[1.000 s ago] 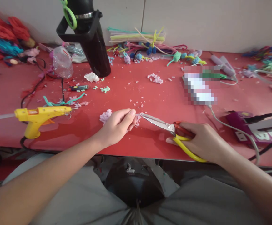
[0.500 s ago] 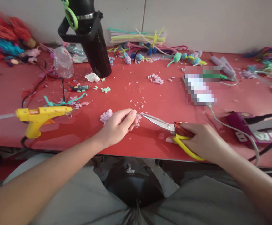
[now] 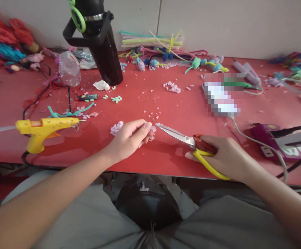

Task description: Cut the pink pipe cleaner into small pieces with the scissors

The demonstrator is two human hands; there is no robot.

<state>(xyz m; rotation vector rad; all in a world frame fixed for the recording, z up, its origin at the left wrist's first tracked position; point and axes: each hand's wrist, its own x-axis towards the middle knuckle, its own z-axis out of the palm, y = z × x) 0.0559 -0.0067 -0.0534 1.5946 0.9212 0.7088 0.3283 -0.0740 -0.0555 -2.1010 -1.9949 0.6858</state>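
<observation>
Our right hand point(image 3: 227, 157) curls closed around the handles of the scissors point(image 3: 189, 140), presumably rigid and best held there; beside their tips, our left hand point(image 3: 133, 138) pinches closed, contents we cannot tell.

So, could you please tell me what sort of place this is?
Probably a handicraft workbench: a yellow glue gun, scissors in the right hand, and a stack of coloured stems, apparently pipe cleaners, at the back.
</observation>
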